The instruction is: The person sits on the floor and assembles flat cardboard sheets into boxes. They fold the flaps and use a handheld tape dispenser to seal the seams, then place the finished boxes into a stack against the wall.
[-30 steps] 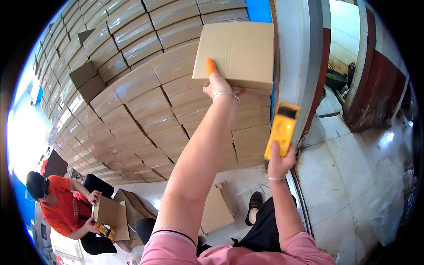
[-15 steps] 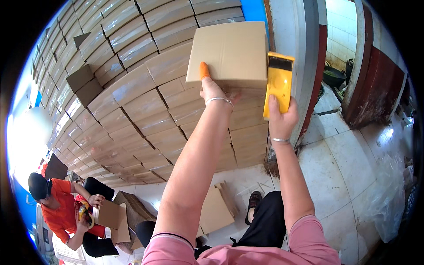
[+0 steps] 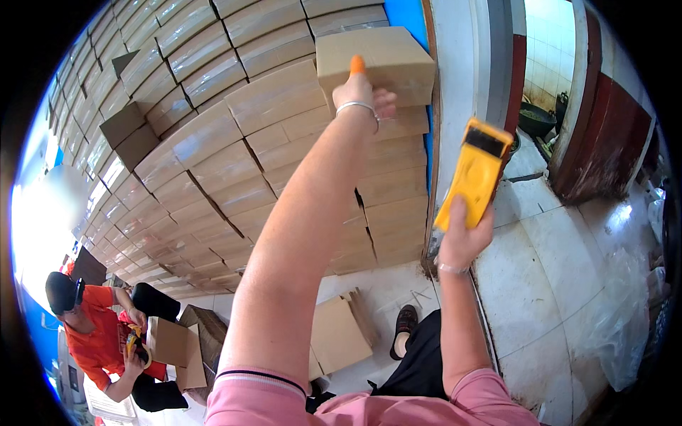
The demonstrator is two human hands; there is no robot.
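My left hand [image 3: 361, 96], with an orange cover on the thumb, is at the near face of a cardboard box [image 3: 376, 57]. Its fingers are spread and the thumb lies against the box. The box rests on top of the right end of a tall stack of cartons [image 3: 284, 149]. To the right, apart from the box, my right hand [image 3: 465, 238] grips a flat yellow plastic tool [image 3: 474, 174] with a black strip at its far end. The thumb presses on the tool's upper face; motion blurs it slightly.
A door frame [image 3: 465, 71] stands right of the stack. Flattened cardboard [image 3: 341, 334] lies on the floor by my feet. At lower left a person in orange [image 3: 92, 330] holds a small carton [image 3: 169, 341] and a tape dispenser [image 3: 135, 344]. Clear plastic [image 3: 618, 319] lies at right.
The box has moved away from me and slightly right onto the stack, and my left hand has followed to its near face. My right hand with the yellow tool has drawn back from the box's side.
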